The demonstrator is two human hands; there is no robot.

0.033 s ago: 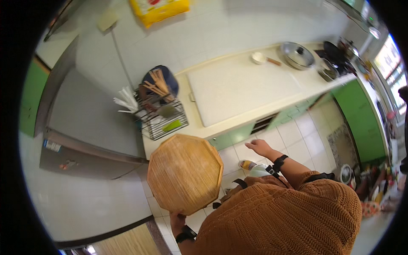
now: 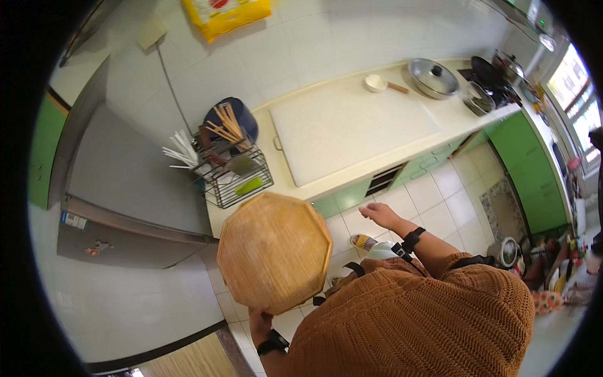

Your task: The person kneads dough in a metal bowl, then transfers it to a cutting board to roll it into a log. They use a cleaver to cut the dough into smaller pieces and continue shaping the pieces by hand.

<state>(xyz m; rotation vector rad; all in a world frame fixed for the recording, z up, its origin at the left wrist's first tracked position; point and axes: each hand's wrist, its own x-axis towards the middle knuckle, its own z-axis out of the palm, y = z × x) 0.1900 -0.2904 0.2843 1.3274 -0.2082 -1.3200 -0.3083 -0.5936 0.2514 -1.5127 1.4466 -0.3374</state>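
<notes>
My left hand (image 2: 262,323) grips the near edge of a many-sided wooden board with a raised rim (image 2: 273,251), which is held level at waist height beside the counter's left end. The board hides some of those fingers. My right hand (image 2: 377,212) is out in the air in front of my body, empty, with loosely bent fingers, near the counter's front edge. Just beyond the board stands a black wire rack (image 2: 223,191) with a green item (image 2: 249,186), wooden chopsticks (image 2: 229,125) and white sticks (image 2: 179,151).
The counter (image 2: 286,94) bears a large white board (image 2: 352,138), a small bowl (image 2: 375,83), a lidded pan (image 2: 432,78) and, at right, a stove with cookware (image 2: 487,72). A grey fridge (image 2: 135,169) stands left. Green cabinets (image 2: 521,163) and the tiled floor (image 2: 430,198) lie below.
The view has shifted slightly, with the counter and fridge sitting a little higher and further left. My hands and the wooden board look almost the same.
</notes>
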